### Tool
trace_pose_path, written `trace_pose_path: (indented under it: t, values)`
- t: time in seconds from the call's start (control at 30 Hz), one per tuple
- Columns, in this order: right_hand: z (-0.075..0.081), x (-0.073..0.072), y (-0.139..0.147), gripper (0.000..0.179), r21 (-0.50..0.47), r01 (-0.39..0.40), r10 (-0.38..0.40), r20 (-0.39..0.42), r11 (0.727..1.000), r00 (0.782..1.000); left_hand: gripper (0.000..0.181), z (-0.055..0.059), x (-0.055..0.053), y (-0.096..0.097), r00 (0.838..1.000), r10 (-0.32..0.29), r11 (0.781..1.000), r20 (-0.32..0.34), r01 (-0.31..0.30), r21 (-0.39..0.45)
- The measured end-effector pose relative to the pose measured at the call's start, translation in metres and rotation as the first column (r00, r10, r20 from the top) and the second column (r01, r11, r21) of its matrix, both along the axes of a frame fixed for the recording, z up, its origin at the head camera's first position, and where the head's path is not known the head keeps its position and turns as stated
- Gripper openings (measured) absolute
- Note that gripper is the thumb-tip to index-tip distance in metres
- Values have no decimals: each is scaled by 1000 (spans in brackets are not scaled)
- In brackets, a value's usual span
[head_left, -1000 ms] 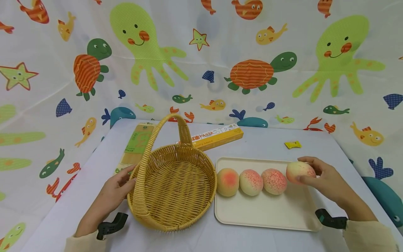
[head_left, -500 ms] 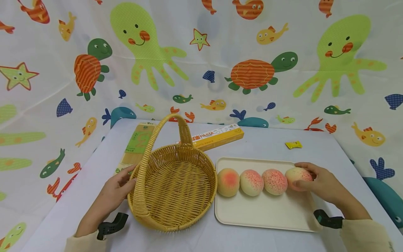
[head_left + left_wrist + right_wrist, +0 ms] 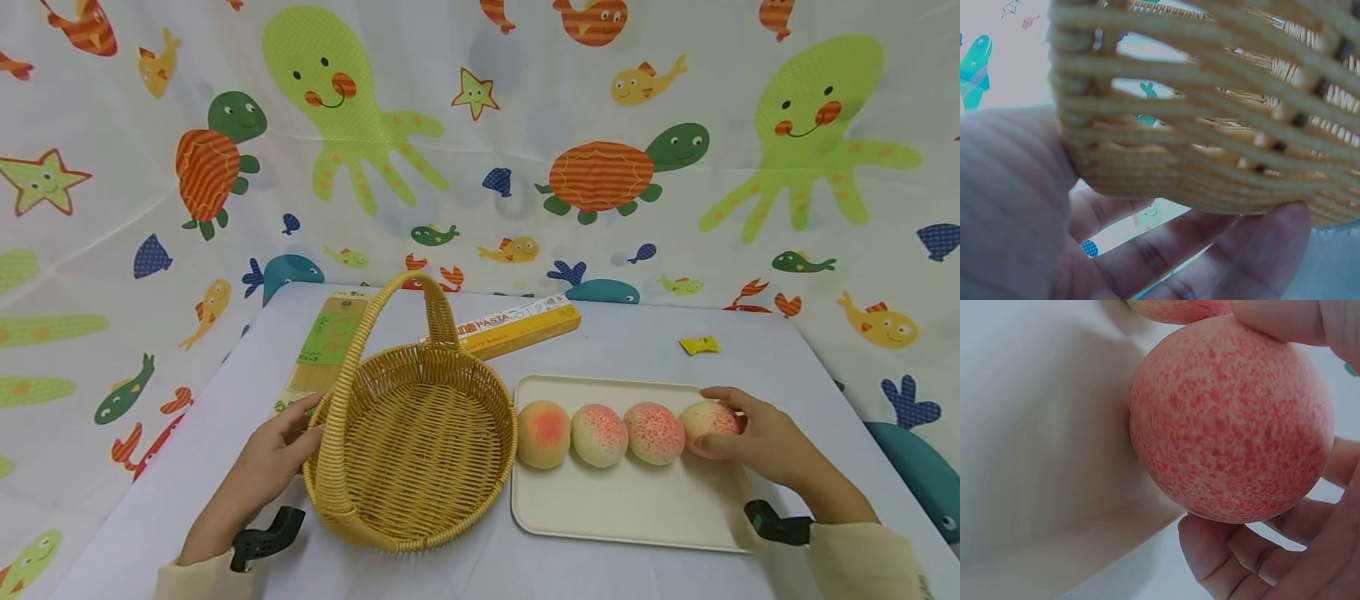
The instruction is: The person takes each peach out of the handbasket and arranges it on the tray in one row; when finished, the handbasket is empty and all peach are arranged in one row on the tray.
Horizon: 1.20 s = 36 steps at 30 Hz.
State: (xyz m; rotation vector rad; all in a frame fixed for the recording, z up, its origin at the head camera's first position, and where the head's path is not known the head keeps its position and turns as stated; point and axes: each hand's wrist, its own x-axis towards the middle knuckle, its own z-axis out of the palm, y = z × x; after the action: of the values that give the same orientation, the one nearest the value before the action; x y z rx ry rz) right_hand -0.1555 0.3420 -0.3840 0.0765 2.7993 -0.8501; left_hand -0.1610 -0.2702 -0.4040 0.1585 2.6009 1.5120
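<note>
My left hand (image 3: 270,454) grips the left side of a wicker basket (image 3: 420,450) with a tall arched handle. In the left wrist view its fingers (image 3: 1210,262) lie against the outside of the weave (image 3: 1147,169). Nothing lies in the basket. On the right, my right hand (image 3: 776,437) holds a pale, red-speckled peach (image 3: 711,425) at the right end of a cream tray (image 3: 622,508). Thumb and fingers span this peach (image 3: 1229,419) in the right wrist view. Three more peaches, among them a yellowish one (image 3: 544,433), sit in a row to its left on the tray.
Behind the basket lies a yellow and white pasta box (image 3: 525,327). A flat green-labelled noodle pack (image 3: 326,333) lies at the back left, partly hidden by the basket. A small yellow wrapped packet (image 3: 699,345) is beyond the tray. A printed curtain (image 3: 480,167) hangs behind the table.
My right hand has lowered the peach and moved it slightly left, down onto the tray at the end of the row. The left hand and basket have stayed put.
</note>
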Motion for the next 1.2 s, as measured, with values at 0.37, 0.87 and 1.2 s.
trace_pose_path:
  t: [0.37,0.87,1.2]
  values:
    - [0,4,-5,74,-4,7,-7,-45,1000,999,61,0,0,0,1000,9,1000,4,-9,-14]
    - [-2,6,-4,81,5,18,-18,-30,1000,999,60,-1,0,0,1000,6,1000,-1,-6,-6]
    - [-2,7,-8,84,-15,5,-6,-30,1000,1000,60,-1,0,0,1000,9,1000,-4,-9,-21]
